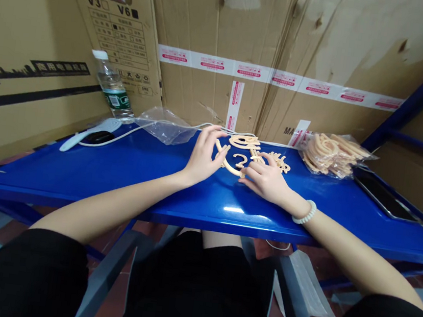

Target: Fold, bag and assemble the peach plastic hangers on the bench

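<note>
Left hand [203, 156], fingers spread and released, and right hand [267, 180], grip indiscernible, touch tan curved pieces [244, 143] on the blue table [136, 170].

Glossy blue table [154, 182], peach-coloured curved pieces [242, 157], white bead bracelet [305, 213], green-labelled bottle [113, 87], brown cartons [325, 49]
</note>
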The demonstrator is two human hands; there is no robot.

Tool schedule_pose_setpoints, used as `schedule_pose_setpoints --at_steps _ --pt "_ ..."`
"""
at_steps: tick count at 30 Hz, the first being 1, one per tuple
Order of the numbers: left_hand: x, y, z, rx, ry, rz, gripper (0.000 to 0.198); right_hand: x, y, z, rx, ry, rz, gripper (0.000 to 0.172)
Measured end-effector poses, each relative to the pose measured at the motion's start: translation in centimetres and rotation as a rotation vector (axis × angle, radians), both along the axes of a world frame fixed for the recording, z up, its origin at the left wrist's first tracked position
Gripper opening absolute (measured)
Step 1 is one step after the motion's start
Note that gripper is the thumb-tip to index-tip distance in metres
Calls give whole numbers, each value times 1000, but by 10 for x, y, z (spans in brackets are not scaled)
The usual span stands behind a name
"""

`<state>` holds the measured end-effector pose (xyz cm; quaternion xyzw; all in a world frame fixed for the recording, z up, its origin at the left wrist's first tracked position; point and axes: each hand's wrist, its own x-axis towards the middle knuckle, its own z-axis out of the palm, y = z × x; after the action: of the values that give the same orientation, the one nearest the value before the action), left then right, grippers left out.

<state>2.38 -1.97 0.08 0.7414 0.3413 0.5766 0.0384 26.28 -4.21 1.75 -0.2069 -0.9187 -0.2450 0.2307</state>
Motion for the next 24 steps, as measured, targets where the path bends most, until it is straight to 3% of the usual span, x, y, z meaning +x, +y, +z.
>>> schedule_pose_setpoints --at_steps 3,6,11,17,24 --pt "2 -10 1 229 382 -80 23 1 1 -1 5 22 1 26" --pt "8 -16 -3 225 582 -156 18 2 1 -1 6 26 13 28" --pt "11 -14 -11 145 660 -156 16 2 2 -2 42 10 20 32" --pt "12 -13 -8 128 711 -154 19 4 1 -1 80 27 15 32" --pt "11 -8 -11 77 751 -188 15 3 3 -2 -61 71 48 31"
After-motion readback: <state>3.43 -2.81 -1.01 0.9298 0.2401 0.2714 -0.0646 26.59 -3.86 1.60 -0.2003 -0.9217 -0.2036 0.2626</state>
